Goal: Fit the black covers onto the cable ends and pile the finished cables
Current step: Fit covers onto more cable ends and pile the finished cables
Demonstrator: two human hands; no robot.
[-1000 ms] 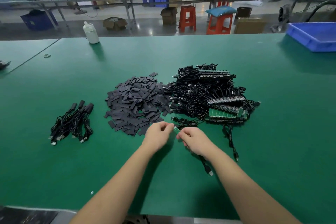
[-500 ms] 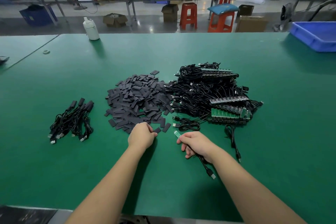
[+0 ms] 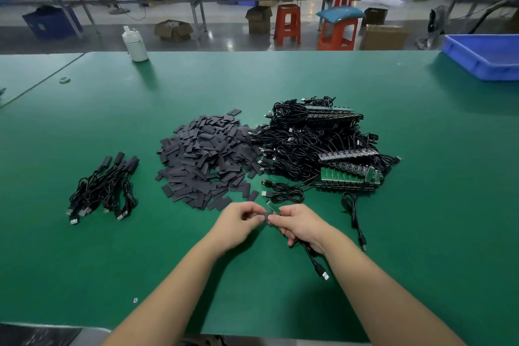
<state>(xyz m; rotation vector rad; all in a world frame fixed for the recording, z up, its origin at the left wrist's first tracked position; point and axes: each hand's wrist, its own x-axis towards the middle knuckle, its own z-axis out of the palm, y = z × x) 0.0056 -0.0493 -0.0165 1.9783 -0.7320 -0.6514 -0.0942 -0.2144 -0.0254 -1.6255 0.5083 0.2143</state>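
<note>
A heap of flat black covers [image 3: 205, 154] lies mid-table, with a tangle of black cables with green circuit-board ends [image 3: 317, 143] to its right. A small pile of finished cables [image 3: 105, 187] lies at the left. My left hand [image 3: 238, 222] pinches one black cover [image 3: 262, 217] just in front of the heap. My right hand [image 3: 299, 223] grips a cable [image 3: 316, 262] by its board end, the tip meeting the cover between my fingers. The cable's USB plug trails toward me on the table.
Two loose cables [image 3: 283, 192] and another [image 3: 355, 219] lie near my hands. A white bottle [image 3: 135, 43] stands at the far edge, a blue bin [image 3: 483, 56] at the far right. Green mat [image 3: 421, 233] extends around me.
My left hand went to the cover heap, picked up a cover, and came back to my right hand. The right hand kept hold of the cable end.
</note>
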